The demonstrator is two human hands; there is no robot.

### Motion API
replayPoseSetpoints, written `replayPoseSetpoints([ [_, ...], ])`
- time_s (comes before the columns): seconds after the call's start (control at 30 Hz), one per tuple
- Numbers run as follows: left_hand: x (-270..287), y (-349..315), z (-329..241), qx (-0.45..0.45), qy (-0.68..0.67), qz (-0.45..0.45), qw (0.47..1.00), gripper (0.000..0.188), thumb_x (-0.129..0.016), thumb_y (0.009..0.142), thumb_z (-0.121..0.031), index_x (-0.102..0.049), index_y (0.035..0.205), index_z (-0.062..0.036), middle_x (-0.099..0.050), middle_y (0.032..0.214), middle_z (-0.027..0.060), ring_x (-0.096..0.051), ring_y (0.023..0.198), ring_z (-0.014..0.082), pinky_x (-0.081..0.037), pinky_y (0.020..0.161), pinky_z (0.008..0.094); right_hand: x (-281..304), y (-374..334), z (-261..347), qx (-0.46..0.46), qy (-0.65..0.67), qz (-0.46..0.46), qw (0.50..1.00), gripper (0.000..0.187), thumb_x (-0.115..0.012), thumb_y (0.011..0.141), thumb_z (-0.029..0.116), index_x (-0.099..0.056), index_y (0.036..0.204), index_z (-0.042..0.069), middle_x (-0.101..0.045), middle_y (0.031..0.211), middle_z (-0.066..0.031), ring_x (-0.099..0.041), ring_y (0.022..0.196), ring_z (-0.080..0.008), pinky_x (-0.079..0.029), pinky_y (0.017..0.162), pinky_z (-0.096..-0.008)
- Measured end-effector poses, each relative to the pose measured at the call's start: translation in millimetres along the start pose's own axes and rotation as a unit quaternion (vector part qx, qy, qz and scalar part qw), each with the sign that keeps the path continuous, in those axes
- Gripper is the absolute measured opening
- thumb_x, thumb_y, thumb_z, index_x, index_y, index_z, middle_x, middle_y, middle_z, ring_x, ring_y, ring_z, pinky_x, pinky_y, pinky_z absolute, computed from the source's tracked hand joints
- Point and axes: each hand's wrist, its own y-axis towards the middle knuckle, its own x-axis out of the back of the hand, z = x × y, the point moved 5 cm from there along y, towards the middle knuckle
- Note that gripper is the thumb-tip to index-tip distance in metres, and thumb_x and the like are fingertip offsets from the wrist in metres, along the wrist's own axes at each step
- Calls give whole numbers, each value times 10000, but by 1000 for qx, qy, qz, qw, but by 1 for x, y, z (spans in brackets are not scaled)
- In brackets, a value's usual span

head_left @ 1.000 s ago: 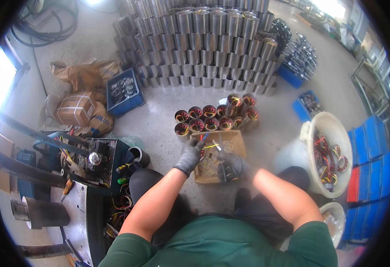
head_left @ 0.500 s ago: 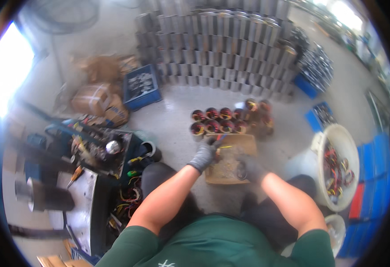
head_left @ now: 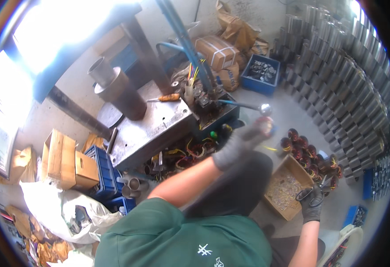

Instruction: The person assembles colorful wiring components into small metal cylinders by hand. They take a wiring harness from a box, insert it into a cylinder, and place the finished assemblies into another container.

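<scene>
My left hand (head_left: 240, 147), in a grey glove, is raised in front of the press lever's ball knob (head_left: 265, 109). Its fingers are closed round a small round part with red and blue on it (head_left: 265, 126), apparently a wound motor stator, blurred by motion. A yellow wire end trails beside it. My gloved right hand (head_left: 312, 208) holds a pair of scissors (head_left: 305, 194) with dark loop handles, blades pointing away, over the right edge of a cardboard box (head_left: 300, 167). Small clippings lie on the box's bottom. Beyond the box several wound stators (head_left: 302, 142) stand on the floor.
A steel bench (head_left: 148, 129) carries a thick metal cylinder (head_left: 123, 95) and an orange-handled screwdriver (head_left: 170, 97). Loose coils and wires (head_left: 195, 151) lie below. A blue crate of metal parts (head_left: 260, 84) and tall stacks of metal tubes (head_left: 333, 75) stand behind. A white tub (head_left: 347, 242) is lower right.
The view has swung to the left. My left hand has moved from above the box toward the bench side with the round part in it. The right hand stays by the box with the scissors.
</scene>
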Motion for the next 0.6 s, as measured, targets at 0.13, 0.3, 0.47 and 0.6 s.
replayPoseSetpoints([
  [0.13, 79, -74, 30, 259, -116, -113, 952, 237, -645, 906, -180, -619, 1070, -11, -609, 928, 18, -573, 814, 89, -486, 693, 255, 9, -1, -4, -18, 1, -2, 1000, 234, -673, 842, 310, -532, 969, 172, -579, 743, -13, -582, 645, -160, -482, 569, -324],
  [0.3, 199, -235, 114, 369, 22, -224, 902, 198, -597, 915, -242, -632, 997, -65, -618, 829, 33, -608, 761, 148, -508, 678, 278, -25, -27, 8, 9, -41, -44, 998, 241, -677, 845, 314, -570, 1013, 177, -587, 743, 1, -583, 653, -123, -468, 572, -289],
  [0.47, 185, -346, 147, 461, -330, -513, 644, 260, -595, 900, -364, -606, 919, -105, -564, 740, 26, -547, 649, 175, -523, 682, 330, -13, -33, 8, -2, -56, -56, 997, 251, -666, 849, 296, -590, 1046, 160, -599, 764, 1, -586, 652, -124, -474, 584, -285],
  [0.6, 204, -455, 213, 561, -263, -490, 614, 257, -573, 909, -371, -592, 908, -115, -595, 757, 27, -575, 665, 168, -525, 688, 363, -17, -34, 2, -15, -59, -55, 997, 211, -609, 893, 261, -588, 1068, 145, -593, 755, 1, -592, 662, -115, -477, 563, -268],
])
